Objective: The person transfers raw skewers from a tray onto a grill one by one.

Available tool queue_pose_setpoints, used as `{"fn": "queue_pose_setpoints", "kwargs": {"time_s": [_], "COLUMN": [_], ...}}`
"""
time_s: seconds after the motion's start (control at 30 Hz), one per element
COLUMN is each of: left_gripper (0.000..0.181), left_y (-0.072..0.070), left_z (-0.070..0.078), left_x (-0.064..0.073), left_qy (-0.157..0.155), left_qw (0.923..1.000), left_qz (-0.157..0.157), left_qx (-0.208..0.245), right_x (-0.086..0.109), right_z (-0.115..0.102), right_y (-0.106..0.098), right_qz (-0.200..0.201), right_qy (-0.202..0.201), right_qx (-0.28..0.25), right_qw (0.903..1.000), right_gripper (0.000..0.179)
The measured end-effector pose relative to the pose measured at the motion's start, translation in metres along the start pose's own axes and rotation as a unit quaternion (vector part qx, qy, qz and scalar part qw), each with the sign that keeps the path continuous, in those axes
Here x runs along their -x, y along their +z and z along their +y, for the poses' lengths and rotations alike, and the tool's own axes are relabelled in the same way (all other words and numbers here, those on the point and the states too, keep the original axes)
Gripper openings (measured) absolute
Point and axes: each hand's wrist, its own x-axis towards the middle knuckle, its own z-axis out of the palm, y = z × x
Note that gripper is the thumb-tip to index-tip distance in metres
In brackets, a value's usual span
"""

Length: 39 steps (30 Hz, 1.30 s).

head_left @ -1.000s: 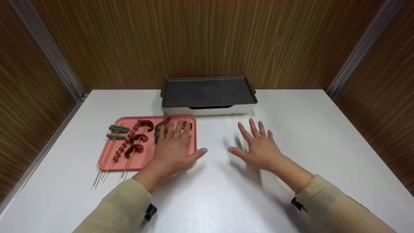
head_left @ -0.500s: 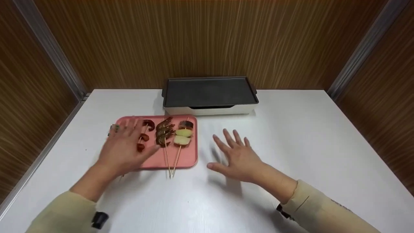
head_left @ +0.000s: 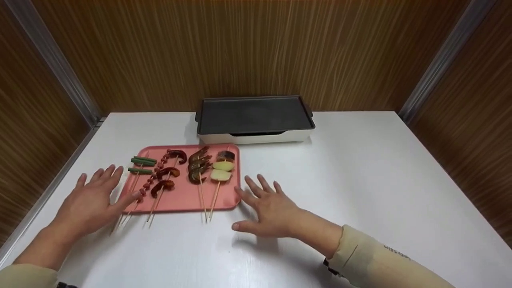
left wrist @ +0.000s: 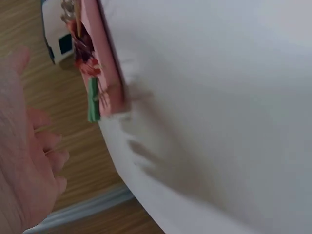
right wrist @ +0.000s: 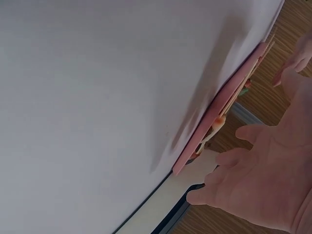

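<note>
A pink tray (head_left: 182,203) carries several food skewers on the left half of the table. Among them are a green vegetable skewer (head_left: 143,161), a thin red skewer (head_left: 147,186), a skewer of dark reddish curled pieces (head_left: 163,186), a shrimp skewer (head_left: 199,166) and a skewer with pale slices (head_left: 221,175). My left hand (head_left: 90,204) hovers by the tray's left edge, fingers spread, holding nothing. Beside the tray's right edge, my right hand (head_left: 272,214) is also held with spread fingers, nothing in it. Both cast shadows on the table.
Behind the tray stands an electric griddle (head_left: 256,116) with a black plate and white base, against the back wood-grain panel (head_left: 256,48). Similar side panels flank the white table (head_left: 360,172). Stick ends jut over the tray's front edge.
My left hand has swept left from above the tray's right part to its left edge, uncovering the skewers. My right hand has moved left and nearer, toward the tray's right edge.
</note>
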Motion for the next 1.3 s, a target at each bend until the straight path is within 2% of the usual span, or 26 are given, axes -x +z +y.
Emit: {"fn": "queue_pose_setpoints", "kwargs": {"time_s": [0.1, 0.27, 0.5, 0.7, 1.03, 1.3], "left_gripper": [0.091, 0.082, 0.077, 0.077, 0.078, 0.075], "left_y": [0.005, 0.011, 0.018, 0.019, 0.019, 0.021], "left_z": [-0.015, -0.028, -0.036, -0.041, -0.036, -0.024], "left_x": [0.006, 0.012, 0.017, 0.019, 0.018, 0.015], "left_qy": [0.002, 0.014, 0.022, 0.021, 0.03, 0.047], "left_qw": [0.9999, 0.9995, 0.9988, 0.9987, 0.9983, 0.9979], "left_qz": [-0.011, -0.027, -0.042, -0.047, -0.049, -0.042], "left_qx": [-0.008, -0.011, -0.012, -0.002, 0.008, 0.012], "right_x": [-0.004, -0.011, -0.019, -0.023, -0.019, -0.01], "right_z": [-0.005, -0.01, -0.017, -0.021, -0.015, -0.004], "right_y": [0.003, 0.008, 0.012, 0.012, 0.013, 0.01], "right_qz": [-0.014, -0.038, -0.061, -0.061, -0.047, -0.038], "right_qy": [-0.008, -0.014, -0.009, -0.014, -0.015, -0.007], "right_qx": [-0.003, -0.011, -0.015, -0.01, -0.016, -0.024], "right_qw": [0.9999, 0.9991, 0.998, 0.998, 0.9987, 0.999], "right_gripper": [0.094, 0.093, 0.092, 0.092, 0.088, 0.087]}}
